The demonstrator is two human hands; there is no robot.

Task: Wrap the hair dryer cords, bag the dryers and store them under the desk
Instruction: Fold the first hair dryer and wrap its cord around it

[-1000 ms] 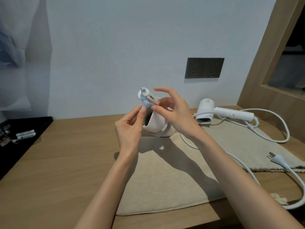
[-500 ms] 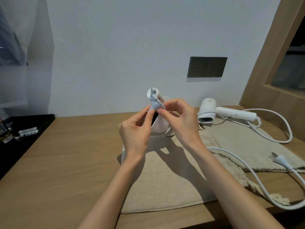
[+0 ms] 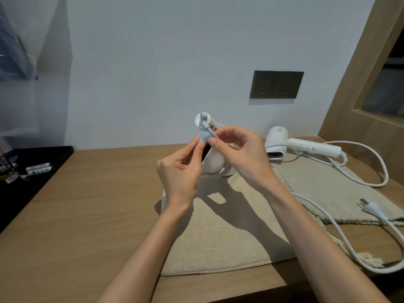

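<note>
I hold a white hair dryer point(image 3: 213, 162) upright above the beige cloth bag point(image 3: 220, 232), its handle end point(image 3: 202, 121) pointing up. My left hand point(image 3: 180, 171) pinches the grey cord strap near the handle end. My right hand point(image 3: 242, 156) pinches the same strap from the right, fingers curled round it. This dryer's cord point(image 3: 341, 239) trails off to the right under my right forearm and loops back to its plug point(image 3: 371, 207). A second white hair dryer point(image 3: 290, 143) lies on another beige bag point(image 3: 332, 193) at the right, its cord point(image 3: 380, 171) loose in a loop.
The wooden desk point(image 3: 87, 215) runs along a white wall with a dark double socket point(image 3: 276, 84). A black tray point(image 3: 30, 171) with small sachets sits at the left. A wooden panel point(image 3: 358, 106) rises at the right. The desk's front edge is close below my arms.
Both hands have closed in on the cord strap at the handle end; the right hand went from open fingers to pinching it. The dryer stayed in place.
</note>
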